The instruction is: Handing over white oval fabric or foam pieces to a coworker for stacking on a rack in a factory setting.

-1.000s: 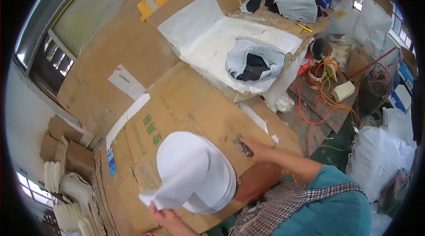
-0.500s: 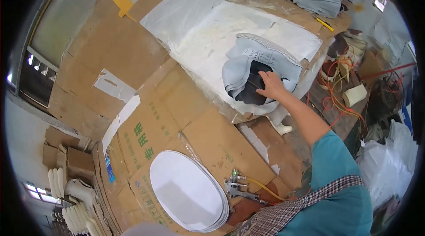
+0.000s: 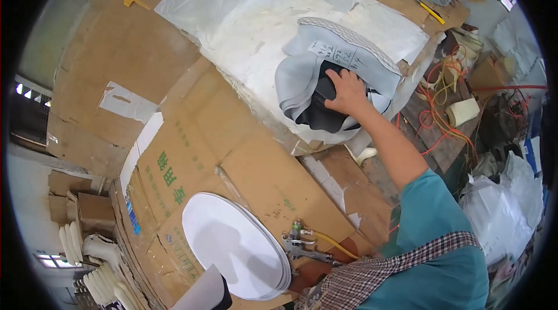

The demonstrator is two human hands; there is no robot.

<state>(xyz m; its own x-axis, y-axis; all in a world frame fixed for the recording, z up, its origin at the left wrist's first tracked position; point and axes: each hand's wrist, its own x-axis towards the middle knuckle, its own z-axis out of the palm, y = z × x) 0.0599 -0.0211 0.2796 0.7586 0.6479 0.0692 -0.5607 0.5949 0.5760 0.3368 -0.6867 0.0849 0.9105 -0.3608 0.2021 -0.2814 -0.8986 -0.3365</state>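
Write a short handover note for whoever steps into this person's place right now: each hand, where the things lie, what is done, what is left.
Right hand: stretched out, resting on the black piece in the pile of grey cut sheets on the white-covered bench; a firm grip cannot be told.
Left hand: not in view.
Done: a stack of white oval sheets lies on the cardboard table, with a spray gun and its yellow hose beside it.
Left: the black piece is not yet lifted off the pile.

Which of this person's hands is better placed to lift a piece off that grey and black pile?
The right hand. It is stretched out and already rests on the black piece in the pile of grey sheets. The left hand is out of view, so its position cannot be judged.
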